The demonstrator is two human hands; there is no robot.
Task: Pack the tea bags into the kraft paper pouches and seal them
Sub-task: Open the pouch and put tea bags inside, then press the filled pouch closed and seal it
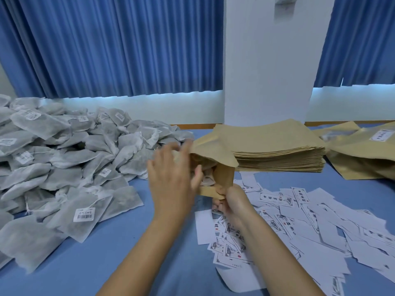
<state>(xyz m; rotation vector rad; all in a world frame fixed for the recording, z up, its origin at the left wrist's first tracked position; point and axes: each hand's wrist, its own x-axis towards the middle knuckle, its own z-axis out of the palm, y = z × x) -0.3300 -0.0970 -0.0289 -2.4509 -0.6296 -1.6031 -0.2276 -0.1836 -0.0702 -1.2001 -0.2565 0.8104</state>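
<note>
One kraft pouch (213, 150), two hands.
Right hand (232, 202) pinches its creased lower edge; left hand (171, 178), fingers spread, touches its mouth.

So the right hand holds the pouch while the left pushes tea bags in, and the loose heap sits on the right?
Not quite. The head view shows the heap of tea bags on the left. The rest holds: the right hand grips the pouch, the left hand pushes bags in.
</note>
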